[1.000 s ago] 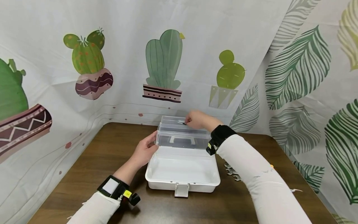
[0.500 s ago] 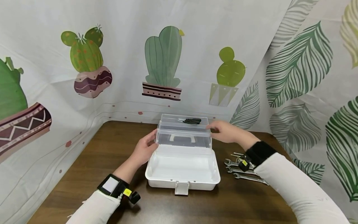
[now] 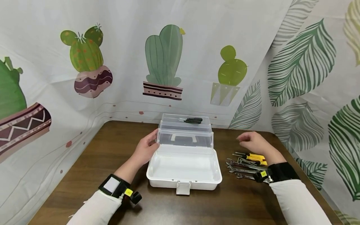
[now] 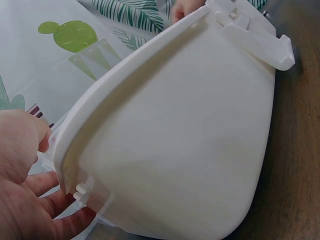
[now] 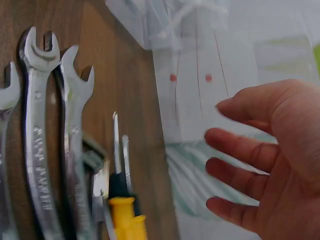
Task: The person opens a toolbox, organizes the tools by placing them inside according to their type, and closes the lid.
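1. My left hand (image 3: 144, 148) holds the left edge of the clear section (image 3: 170, 119) of the white toolbox (image 3: 160, 185), its fingers curled round the plastic and my thumb on the near side.
2. My right hand (image 3: 256, 143) is well apart from the toolbox, raised over the right side of the table (image 3: 213, 207); its fingers are loosely bent and spread apart.
3. The toolbox stands open on the table in front of me, its clear section tipped back behind the white base and its front latch (image 3: 183, 188) hanging down.
4. Black-handled tools (image 3: 194, 120) lie in the far compartment of the clear section.
5. Near my right hand are yellow-handled screwdrivers (image 3: 256, 157), with metal wrenches (image 3: 244, 171) just beside them, closer to me.
6. Behind the table hangs a cactus-printed cloth (image 3: 123, 62).
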Action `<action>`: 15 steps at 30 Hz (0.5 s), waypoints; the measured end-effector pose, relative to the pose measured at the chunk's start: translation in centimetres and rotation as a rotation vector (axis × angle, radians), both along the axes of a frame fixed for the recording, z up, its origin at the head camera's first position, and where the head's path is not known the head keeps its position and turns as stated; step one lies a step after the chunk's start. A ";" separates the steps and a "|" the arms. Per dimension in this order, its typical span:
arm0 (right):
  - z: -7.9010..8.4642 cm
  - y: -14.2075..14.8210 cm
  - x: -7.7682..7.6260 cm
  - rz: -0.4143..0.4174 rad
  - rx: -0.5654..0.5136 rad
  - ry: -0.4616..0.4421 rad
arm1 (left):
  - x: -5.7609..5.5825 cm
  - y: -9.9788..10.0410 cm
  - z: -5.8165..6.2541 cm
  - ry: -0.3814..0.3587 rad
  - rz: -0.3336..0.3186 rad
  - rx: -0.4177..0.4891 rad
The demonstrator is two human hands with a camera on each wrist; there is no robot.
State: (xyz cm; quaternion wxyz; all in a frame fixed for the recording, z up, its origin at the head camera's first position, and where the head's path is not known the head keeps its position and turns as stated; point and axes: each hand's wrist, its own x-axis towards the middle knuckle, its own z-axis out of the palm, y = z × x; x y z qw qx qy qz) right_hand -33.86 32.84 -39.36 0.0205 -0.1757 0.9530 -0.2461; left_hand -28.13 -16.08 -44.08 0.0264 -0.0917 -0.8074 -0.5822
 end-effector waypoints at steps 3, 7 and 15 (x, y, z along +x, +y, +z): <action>-1.3 1.1 0.3 -0.051 0.010 -0.044 | 0.3 0.2 0.4 -0.009 0.007 -0.006; -2.3 1.7 1.0 -0.130 0.064 -0.069 | 0.2 0.2 0.4 -0.018 0.008 -0.008; -3.4 2.9 1.5 -0.244 0.101 -0.082 | -0.3 0.0 -0.1 -0.008 0.004 0.000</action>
